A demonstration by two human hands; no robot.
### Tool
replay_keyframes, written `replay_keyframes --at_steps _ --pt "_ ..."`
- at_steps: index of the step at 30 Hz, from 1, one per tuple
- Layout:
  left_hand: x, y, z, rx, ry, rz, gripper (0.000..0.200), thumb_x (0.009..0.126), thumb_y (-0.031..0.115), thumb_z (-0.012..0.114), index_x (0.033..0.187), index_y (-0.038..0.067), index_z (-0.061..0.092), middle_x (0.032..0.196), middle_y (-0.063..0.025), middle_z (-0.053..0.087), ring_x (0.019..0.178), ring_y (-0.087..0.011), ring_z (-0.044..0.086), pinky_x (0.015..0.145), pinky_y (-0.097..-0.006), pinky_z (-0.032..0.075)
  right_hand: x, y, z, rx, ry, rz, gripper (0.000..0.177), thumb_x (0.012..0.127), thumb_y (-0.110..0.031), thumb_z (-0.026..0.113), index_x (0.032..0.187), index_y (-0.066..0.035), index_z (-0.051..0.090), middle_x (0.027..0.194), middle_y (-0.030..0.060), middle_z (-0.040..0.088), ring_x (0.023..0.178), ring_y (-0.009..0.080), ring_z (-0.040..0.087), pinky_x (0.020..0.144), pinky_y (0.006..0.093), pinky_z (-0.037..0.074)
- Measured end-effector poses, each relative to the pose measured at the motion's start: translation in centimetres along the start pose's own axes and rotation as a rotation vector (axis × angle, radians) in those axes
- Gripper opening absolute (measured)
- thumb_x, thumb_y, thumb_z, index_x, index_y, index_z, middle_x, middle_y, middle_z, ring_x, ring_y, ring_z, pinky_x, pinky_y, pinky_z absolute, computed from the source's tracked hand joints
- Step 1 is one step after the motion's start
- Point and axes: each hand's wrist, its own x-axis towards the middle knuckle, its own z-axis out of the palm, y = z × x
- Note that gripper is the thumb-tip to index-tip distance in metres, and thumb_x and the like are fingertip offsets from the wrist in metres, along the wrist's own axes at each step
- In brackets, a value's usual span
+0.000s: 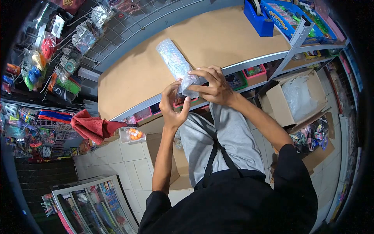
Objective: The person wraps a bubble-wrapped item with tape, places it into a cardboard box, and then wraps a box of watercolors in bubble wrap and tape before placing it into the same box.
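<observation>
Bubble-wrap roll (173,58) on counter (132,84), near end at front edge. Left hand (174,106) and right hand (215,86): 2 grips, fingers part-closed on near end. Seems best: steady roll, smooth end flat, tuck evenly, pinch lightly against tearing.

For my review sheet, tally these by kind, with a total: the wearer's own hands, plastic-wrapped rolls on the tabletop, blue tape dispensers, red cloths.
Hands: 2 (left hand, right hand)
Plastic-wrapped roll: 1
Blue tape dispenser: 1
Red cloth: 1
Total: 5
</observation>
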Motion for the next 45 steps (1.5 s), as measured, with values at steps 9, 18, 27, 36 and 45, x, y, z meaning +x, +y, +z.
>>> replay_keyframes --at_steps 9,18,27,36,45 --pt "-0.6 -1.4 -1.7 0.097 -0.075 -0.036 0.034 0.088 -0.014 0.059 0.119 -0.004 0.053 0.132 -0.0239 0.060 0.128 -0.0312 0.059 0.110 -0.0441 0.047 0.0 0.6 -0.1 0.031 -0.026 -0.027 0.041 0.071 -0.018 0.079 0.111 -0.028 0.074 0.136 -0.0004 0.058 0.128 0.0209 0.052 0.105 0.0436 0.037" --pt "1.8 -0.8 -1.7 0.195 -0.062 0.026 0.030 0.083 -0.010 0.072 0.110 -0.002 0.063 0.118 -0.0189 0.071 0.112 -0.0300 0.070 0.098 -0.0388 0.053 -0.2 0.7 0.2 0.063 -0.040 -0.004 0.033 0.075 -0.016 0.077 0.107 -0.023 0.073 0.134 0.0002 0.060 0.127 0.0213 0.055 0.104 0.0430 0.039" --pt "2.7 0.2 -1.5 0.306 -0.115 0.031 0.033 0.081 -0.007 0.075 0.113 -0.001 0.068 0.115 -0.0164 0.072 0.112 -0.0303 0.069 0.098 -0.0384 0.053 -0.4 1.7 -0.1 0.263 -0.031 -0.030 0.035 0.075 -0.003 0.071 0.110 -0.004 0.068 0.131 0.0130 0.059 0.127 0.0339 0.056 0.107 0.0443 0.048" --pt "2.7 -0.6 -1.2 0.327 -0.116 0.147 0.034 0.078 -0.004 0.077 0.112 0.000 0.071 0.114 -0.0167 0.072 0.113 -0.0331 0.068 0.100 -0.0410 0.051 0.6 3.2 -1.4 0.241 -0.045 -0.169 0.034 0.076 -0.005 0.074 0.109 -0.003 0.065 0.121 0.0130 0.065 0.115 0.0327 0.065 0.099 0.0430 0.053" --pt "1.7 0.2 -0.9 0.438 -0.243 0.264 0.058 0.073 0.003 0.084 0.128 0.003 0.066 0.131 -0.0173 0.064 0.124 -0.0359 0.061 0.112 -0.0513 0.043 0.5 3.6 -0.7 0.341 0.044 -0.026 0.045 0.074 -0.005 0.084 0.115 -0.004 0.065 0.114 0.0116 0.071 0.106 0.0295 0.069 0.089 0.0412 0.054"
